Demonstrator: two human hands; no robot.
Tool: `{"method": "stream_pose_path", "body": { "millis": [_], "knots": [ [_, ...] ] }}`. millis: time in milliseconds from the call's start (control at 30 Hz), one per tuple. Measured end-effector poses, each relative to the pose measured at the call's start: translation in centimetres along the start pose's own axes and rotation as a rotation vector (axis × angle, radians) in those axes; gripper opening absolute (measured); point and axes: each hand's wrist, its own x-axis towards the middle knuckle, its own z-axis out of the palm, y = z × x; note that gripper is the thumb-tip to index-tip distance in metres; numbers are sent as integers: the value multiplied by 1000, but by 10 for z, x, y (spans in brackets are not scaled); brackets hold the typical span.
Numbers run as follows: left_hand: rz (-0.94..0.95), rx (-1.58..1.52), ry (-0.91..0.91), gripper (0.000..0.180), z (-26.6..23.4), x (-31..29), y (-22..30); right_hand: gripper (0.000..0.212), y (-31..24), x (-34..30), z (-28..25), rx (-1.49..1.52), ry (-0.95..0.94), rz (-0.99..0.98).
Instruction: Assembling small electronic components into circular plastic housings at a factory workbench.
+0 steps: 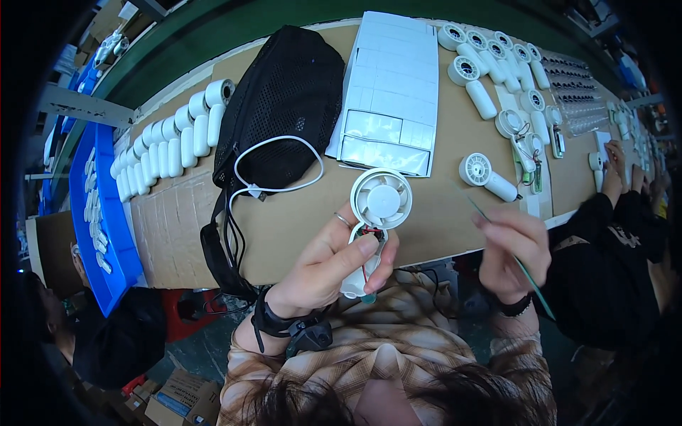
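Observation:
My left hand [334, 259] is closed round the handle of a small white handheld fan [383, 201], its round head pointing away from me. The handle's cover is off, and red wires and a dark circuit board show inside beside my thumb. My right hand [513, 252], fingers pinched, grips a long, thin green tool [536, 290]; its exact kind is not clear. The tool's tip stands apart from the fan, up and to the right. Past that tip, another white fan [476, 170] lies on the cardboard-covered bench [426, 234].
A black mesh bag [284, 99] with a white cable [317, 153] lies by a white flat box [387, 92]. White fans [170, 142] line the left, near a blue tray [106, 213]; several more [490, 53] lie at right. A co-worker's hands [616, 167] work farther right.

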Motion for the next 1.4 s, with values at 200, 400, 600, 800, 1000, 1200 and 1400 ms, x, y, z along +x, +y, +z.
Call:
{"method": "stream_pose_path", "body": {
  "millis": [200,400,600,800,1000,1200,1400],
  "knots": [
    [-24,-130,-52,40,3,-3,4,34,38,-31,7,-236,-267,-18],
    [-54,-180,-52,39,5,-4,6,40,35,-27,11,-256,-465,168],
    [-53,-197,-79,38,6,-3,5,38,32,-28,5,-183,-443,204],
    [26,-204,-26,36,7,3,-1,45,2,-18,19,430,-384,387],
    [221,-78,71,35,-2,21,4,49,-6,-22,54,719,-605,475],
    [292,-37,92,33,-13,21,5,38,-9,-24,46,864,-527,666],
    [398,172,156,36,-18,25,-3,30,-13,-18,51,934,-345,792]
  ]
}}
